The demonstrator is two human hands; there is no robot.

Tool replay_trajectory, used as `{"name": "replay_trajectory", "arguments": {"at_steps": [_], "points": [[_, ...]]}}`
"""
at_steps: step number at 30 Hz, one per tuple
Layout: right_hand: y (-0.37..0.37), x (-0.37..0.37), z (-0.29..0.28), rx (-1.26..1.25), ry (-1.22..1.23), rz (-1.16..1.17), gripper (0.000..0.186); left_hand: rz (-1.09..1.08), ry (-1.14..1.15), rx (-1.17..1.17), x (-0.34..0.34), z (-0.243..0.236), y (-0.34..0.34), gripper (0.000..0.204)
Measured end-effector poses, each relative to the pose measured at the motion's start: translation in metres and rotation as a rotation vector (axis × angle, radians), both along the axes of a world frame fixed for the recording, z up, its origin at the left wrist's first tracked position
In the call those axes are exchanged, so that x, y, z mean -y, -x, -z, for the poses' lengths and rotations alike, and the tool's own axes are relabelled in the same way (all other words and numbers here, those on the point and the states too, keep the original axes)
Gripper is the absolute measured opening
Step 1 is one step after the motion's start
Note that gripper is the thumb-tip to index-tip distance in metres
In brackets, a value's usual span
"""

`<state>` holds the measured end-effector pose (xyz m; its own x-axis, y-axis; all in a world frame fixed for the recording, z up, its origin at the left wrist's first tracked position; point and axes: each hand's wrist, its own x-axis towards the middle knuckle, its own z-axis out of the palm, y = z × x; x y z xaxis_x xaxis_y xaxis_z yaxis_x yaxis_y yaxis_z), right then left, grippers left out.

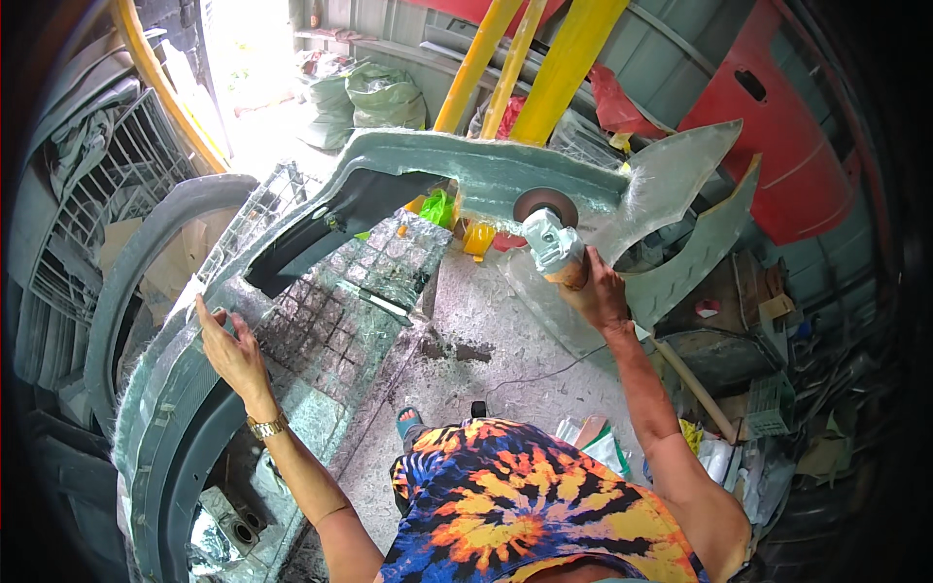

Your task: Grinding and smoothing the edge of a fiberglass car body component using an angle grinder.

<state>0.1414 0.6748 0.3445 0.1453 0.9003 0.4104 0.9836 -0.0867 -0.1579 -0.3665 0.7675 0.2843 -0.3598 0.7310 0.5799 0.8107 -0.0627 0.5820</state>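
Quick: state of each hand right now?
Left hand: fingers at the edge of the grey-green panel; open or gripping cannot be told.
Right hand: closed, holding the angle grinder.

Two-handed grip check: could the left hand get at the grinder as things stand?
Probably yes: the left hand only rests on the panel, and nothing visible seems to block the way across to the grinder in the right hand.
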Motion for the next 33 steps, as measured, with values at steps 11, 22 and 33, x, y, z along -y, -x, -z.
{"name": "replay_trajectory", "arguments": {"at_steps": [11,22,33], "points": [[0.004,-0.005,-0.006,0.057,0.033,0.001,0.052,-0.015,-0.068,-0.053,-0.002,0.003,0.000,0.066],[0.015,-0.008,-0.015,0.066,0.059,-0.001,0.056,-0.016,-0.043,-0.045,-0.002,0.002,0.001,0.067],[0.024,-0.014,-0.014,0.057,0.090,0.006,0.055,-0.007,-0.013,-0.043,-0.001,0.000,-0.001,0.067]]}}
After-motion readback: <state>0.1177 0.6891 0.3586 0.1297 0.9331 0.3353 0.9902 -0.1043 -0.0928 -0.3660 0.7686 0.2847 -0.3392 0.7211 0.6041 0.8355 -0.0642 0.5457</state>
